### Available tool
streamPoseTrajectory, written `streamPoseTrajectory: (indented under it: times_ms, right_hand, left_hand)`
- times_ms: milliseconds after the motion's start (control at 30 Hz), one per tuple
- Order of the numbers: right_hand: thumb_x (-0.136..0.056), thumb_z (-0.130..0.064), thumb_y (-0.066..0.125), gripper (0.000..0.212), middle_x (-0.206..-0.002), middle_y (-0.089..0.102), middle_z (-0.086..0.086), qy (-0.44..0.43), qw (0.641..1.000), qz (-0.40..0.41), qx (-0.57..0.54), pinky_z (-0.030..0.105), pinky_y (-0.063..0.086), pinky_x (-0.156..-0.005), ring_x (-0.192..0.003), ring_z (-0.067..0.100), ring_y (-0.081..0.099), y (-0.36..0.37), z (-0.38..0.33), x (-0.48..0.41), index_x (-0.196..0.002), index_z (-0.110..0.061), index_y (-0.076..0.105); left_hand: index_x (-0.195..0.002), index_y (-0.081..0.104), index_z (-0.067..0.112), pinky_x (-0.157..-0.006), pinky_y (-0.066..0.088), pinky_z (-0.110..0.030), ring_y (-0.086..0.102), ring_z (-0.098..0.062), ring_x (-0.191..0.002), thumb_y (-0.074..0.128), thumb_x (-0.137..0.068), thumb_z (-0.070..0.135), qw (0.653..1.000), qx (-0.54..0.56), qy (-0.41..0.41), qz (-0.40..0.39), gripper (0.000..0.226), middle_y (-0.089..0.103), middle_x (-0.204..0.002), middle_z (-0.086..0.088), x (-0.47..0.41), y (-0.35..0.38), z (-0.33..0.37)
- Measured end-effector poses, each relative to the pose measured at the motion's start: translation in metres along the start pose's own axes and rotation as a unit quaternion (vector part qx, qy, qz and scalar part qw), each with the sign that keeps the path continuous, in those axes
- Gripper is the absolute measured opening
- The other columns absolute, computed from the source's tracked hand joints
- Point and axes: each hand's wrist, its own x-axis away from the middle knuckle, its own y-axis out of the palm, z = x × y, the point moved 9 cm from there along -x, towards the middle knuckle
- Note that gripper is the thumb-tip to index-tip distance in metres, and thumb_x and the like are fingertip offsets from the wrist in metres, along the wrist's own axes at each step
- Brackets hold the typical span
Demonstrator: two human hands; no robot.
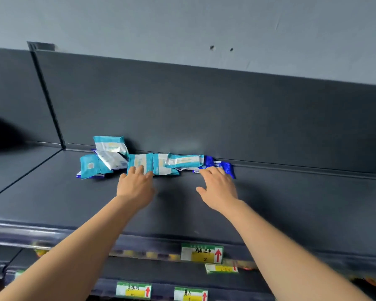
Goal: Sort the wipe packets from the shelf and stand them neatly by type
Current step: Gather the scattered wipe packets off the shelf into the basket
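Wipe packets (pixel 143 165), soft crinkly film pouches, lay jumbled and mostly flat at the back of the dark grey matte metal shelf (pixel 291 203). Sorting looked barely begun, with nothing grouped by type. Teal-and-white pouches (pixel 139 164) outnumbered the glossy dark blue pouch (pixel 227 168). Both the left hand (pixel 135 187) and the right hand (pixel 219 190), fingers straight and spread, touched the heap and gripped nothing.

About six teal packets (pixel 139 164), at least two dark-blue packets (pixel 223 167), four price tags (pixel 201 254).

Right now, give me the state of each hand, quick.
Left hand: open, fingertips resting on a teal packet, holding nothing.
Right hand: open, fingertips touching the dark blue packet, holding nothing.
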Motion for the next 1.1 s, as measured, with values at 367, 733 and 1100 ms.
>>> streamPoseTrajectory:
  times_ms: [367,733,1100]
  right_hand:
    - [-0.097,-0.027,0.051,0.06,-0.159,0.011,0.008,-0.003,0.998,-0.046,0.03,0.044,0.03,-0.108,-0.142,0.03,0.021,0.048,0.007,-0.088,-0.148,-0.026,0.02]
    - [-0.094,-0.029,0.054,0.044,-0.143,0.048,-0.006,0.07,0.995,0.019,-0.072,0.036,0.041,-0.092,-0.121,0.025,0.047,0.041,0.012,-0.108,-0.136,-0.038,0.048]
    - [-0.097,-0.028,0.05,0.04,-0.131,0.057,-0.007,0.05,0.977,0.069,-0.193,0.035,0.046,-0.083,-0.116,0.021,0.053,0.013,0.008,-0.075,-0.137,-0.03,0.047]
  left_hand:
    - [-0.136,0.036,0.039,-0.088,0.046,-0.044,0.04,-0.031,-0.124,0.04,-0.091,0.061,0.997,0.051,-0.021,-0.05,0.05,0.047,-0.132,0.001,-0.082,0.035,-0.001]
    - [-0.12,0.053,0.022,-0.064,0.044,-0.034,0.062,-0.026,-0.099,0.045,-0.091,0.007,0.999,-0.012,0.024,0.033,0.034,0.063,-0.111,0.002,-0.098,0.018,0.0]
    - [-0.131,0.045,0.02,-0.092,0.046,-0.039,0.045,-0.027,-0.121,0.057,-0.084,0.049,0.987,0.152,-0.033,-0.046,0.057,0.053,-0.129,-0.001,-0.073,0.028,0.01]
